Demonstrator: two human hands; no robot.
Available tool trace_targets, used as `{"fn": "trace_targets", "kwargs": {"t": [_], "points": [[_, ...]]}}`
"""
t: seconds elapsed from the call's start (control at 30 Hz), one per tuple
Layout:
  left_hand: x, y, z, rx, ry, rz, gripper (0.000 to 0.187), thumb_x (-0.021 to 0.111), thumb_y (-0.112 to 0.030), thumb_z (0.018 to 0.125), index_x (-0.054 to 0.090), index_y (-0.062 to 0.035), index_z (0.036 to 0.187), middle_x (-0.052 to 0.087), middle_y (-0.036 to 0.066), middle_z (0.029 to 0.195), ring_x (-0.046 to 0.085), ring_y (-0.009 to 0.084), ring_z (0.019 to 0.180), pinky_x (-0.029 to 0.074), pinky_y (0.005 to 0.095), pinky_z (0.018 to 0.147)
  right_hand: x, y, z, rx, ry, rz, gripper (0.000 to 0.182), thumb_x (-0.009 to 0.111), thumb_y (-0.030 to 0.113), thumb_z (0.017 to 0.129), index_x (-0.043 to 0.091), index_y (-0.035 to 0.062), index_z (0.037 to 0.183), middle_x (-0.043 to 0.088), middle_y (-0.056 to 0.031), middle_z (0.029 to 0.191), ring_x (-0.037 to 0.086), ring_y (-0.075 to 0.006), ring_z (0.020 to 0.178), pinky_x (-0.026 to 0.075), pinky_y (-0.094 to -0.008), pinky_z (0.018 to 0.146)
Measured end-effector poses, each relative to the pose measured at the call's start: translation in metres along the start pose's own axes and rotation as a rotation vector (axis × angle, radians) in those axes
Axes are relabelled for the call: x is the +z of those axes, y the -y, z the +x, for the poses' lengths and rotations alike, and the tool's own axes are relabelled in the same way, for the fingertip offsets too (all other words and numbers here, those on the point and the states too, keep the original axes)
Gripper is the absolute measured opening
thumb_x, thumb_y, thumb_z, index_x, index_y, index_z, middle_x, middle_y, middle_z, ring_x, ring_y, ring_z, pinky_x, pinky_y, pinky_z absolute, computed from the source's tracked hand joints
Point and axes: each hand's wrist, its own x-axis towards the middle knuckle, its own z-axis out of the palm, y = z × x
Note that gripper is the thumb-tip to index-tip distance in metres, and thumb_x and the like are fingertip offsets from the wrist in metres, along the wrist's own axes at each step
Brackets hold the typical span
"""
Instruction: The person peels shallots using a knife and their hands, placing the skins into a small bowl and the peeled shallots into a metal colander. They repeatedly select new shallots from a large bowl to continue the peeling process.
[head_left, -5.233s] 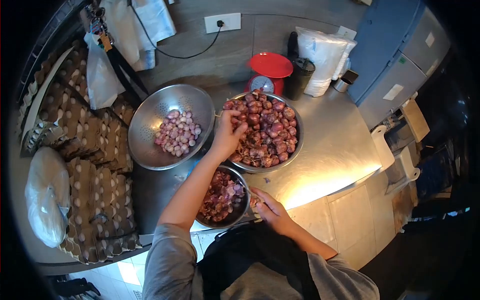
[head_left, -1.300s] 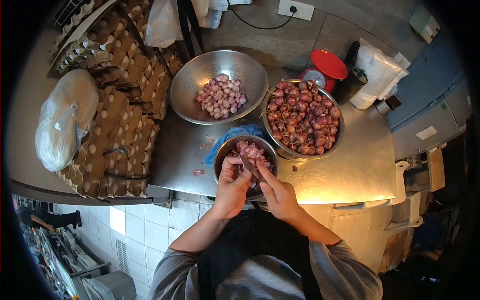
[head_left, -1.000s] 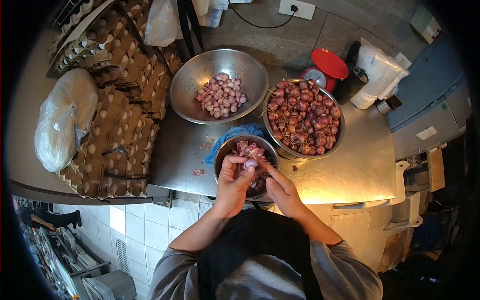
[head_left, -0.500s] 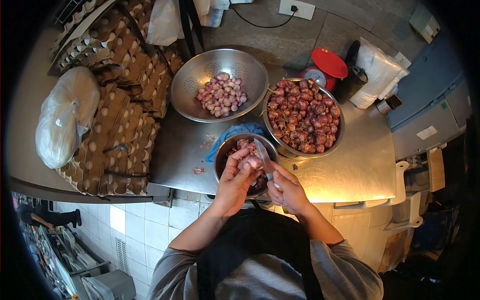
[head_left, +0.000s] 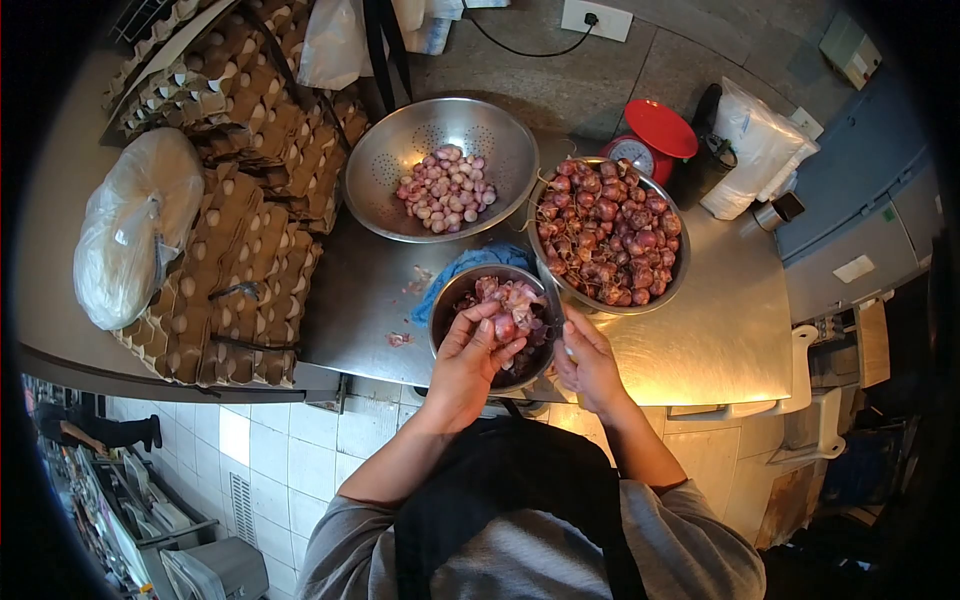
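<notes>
Over the small metal bowl (head_left: pixel 440 345), my left hand (head_left: pixel 466 362) holds a partly peeled shallot (head_left: pixel 504 327) in its fingers. Loose reddish skins (head_left: pixel 518 296) lie in the bowl and close around the shallot. My right hand (head_left: pixel 588 366), at the bowl's right rim, is closed around a knife (head_left: pixel 555 308), whose blade points up and is seen nearly edge-on. Peeled shallots (head_left: pixel 450 190) lie in a steel colander (head_left: pixel 375 185) behind the bowl. Unpeeled shallots (head_left: pixel 610 230) fill a large bowl (head_left: pixel 600 306) at the back right.
Egg trays (head_left: pixel 235 290) and a filled plastic bag (head_left: pixel 135 230) stand at the left. A blue cloth (head_left: pixel 435 290) lies behind the small bowl. A red scale (head_left: pixel 660 128) and a white bag (head_left: pixel 750 140) are at the back right. Far left, a person (head_left: pixel 110 430) is partly visible.
The knife has moved right, away from the shallot, and its blade has turned upright. My right hand has shifted slightly right. More loose skin shows beside the shallot.
</notes>
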Motion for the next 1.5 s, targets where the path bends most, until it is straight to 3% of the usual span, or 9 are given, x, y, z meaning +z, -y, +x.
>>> {"fn": "trace_targets", "kwargs": {"t": [0.2,0.27,0.4,0.57,0.67,0.77,1.07,1.37,1.5], "points": [[0.006,-0.003,0.001,-0.058,-0.052,-0.087,0.031,0.041,-0.017,0.093,0.041,-0.0079,0.122,0.050,0.007,0.116,0.054,0.0203,0.103,0.045,0.0304,0.090,0.005,0.001,0.001,-0.196,-0.034,-0.291,0.041,0.040,0.017,0.094,0.034,0.0120,0.134,0.045,0.0031,0.064,0.034,-0.0030,0.048,0.032,-0.0161,0.045],[0.002,0.001,0.004,-0.046,-0.062,-0.113,0.030,0.042,-0.013,0.092,0.041,-0.0082,0.122,0.050,0.008,0.116,0.052,0.0199,0.106,0.043,0.0315,0.092,0.005,-0.004,-0.001,-0.267,0.023,-0.443,0.040,0.039,0.016,0.094,0.035,0.0098,0.134,0.053,-0.0014,0.087,0.046,-0.0049,0.063,0.039,-0.0170,0.058],[0.008,0.001,0.003,-0.020,-0.106,-0.162,0.030,0.044,-0.008,0.091,0.043,-0.0075,0.121,0.050,0.008,0.118,0.049,0.0173,0.109,0.041,0.0305,0.095,0.017,-0.010,-0.013,-0.182,0.058,-0.488,0.041,0.042,0.015,0.092,0.036,0.0024,0.131,0.043,-0.0120,0.130,0.042,-0.0176,0.116,0.031,-0.0270,0.096],[-0.001,0.016,0.004,-0.050,-0.059,-0.256,0.029,0.045,-0.006,0.090,0.045,-0.0064,0.119,0.051,0.006,0.119,0.047,0.0150,0.111,0.038,0.0277,0.097,0.025,-0.016,-0.007,-0.600,0.067,-0.873,0.046,0.044,0.016,0.090,0.033,0.0057,0.133,0.049,-0.0222,0.121,0.054,-0.0325,0.106,0.041,-0.0309,0.086],[0.010,0.015,-0.001,-0.061,-0.071,-0.310,0.027,0.044,-0.006,0.090,0.047,-0.0068,0.117,0.053,0.005,0.116,0.050,0.0149,0.108,0.040,0.0288,0.095,0.029,-0.014,-0.011,-0.498,0.044,-0.821,0.047,0.045,0.017,0.089,0.033,0.0065,0.133,0.049,-0.0244,0.118,0.056,-0.0372,0.096,0.045,-0.0316,0.078],[0.008,0.017,-0.001,-0.057,-0.065,-0.298,0.026,0.045,-0.007,0.090,0.047,-0.0078,0.116,0.053,0.004,0.114,0.051,0.0146,0.106,0.040,0.0291,0.094,0.026,-0.012,-0.012,-0.514,0.015,-1.110,0.045,0.044,0.017,0.090,0.035,0.0067,0.132,0.051,-0.0236,0.116,0.059,-0.0375,0.089,0.047,-0.0330,0.071],[0.007,0.016,0.000,-0.045,-0.063,-0.302,0.026,0.045,-0.005,0.089,0.049,-0.0065,0.115,0.053,0.005,0.115,0.050,0.0158,0.108,0.038,0.0300,0.097,0.018,-0.022,0.001,-0.773,0.062,-0.918,0.044,0.042,0.018,0.090,0.034,0.0066,0.132,0.051,-0.0242,0.116,0.057,-0.0393,0.091,0.047,-0.0342,0.074],[0.008,0.017,-0.001,-0.053,-0.011,-0.342,0.028,0.044,-0.003,0.089,0.046,-0.0063,0.117,0.052,0.006,0.116,0.050,0.0150,0.107,0.039,0.0292,0.095,0.023,-0.019,-0.008,-0.667,-0.026,-1.097,0.049,0.045,0.018,0.088,0.032,0.0086,0.134,0.060,-0.0224,0.085,0.059,-0.0377,0.068,0.046,-0.0408,0.058],[0.010,0.016,-0.001,-0.069,-0.060,-0.327,0.025,0.045,-0.005,0.090,0.048,-0.0054,0.114,0.053,0.006,0.115,0.051,0.0153,0.106,0.040,0.0288,0.095,0.023,-0.013,-0.008,-0.638,-0.037,-1.154,0.046,0.046,0.017,0.088,0.036,0.0085,0.132,0.060,-0.0224,0.091,0.060,-0.0366,0.070,0.047,-0.0376,0.060]]}}
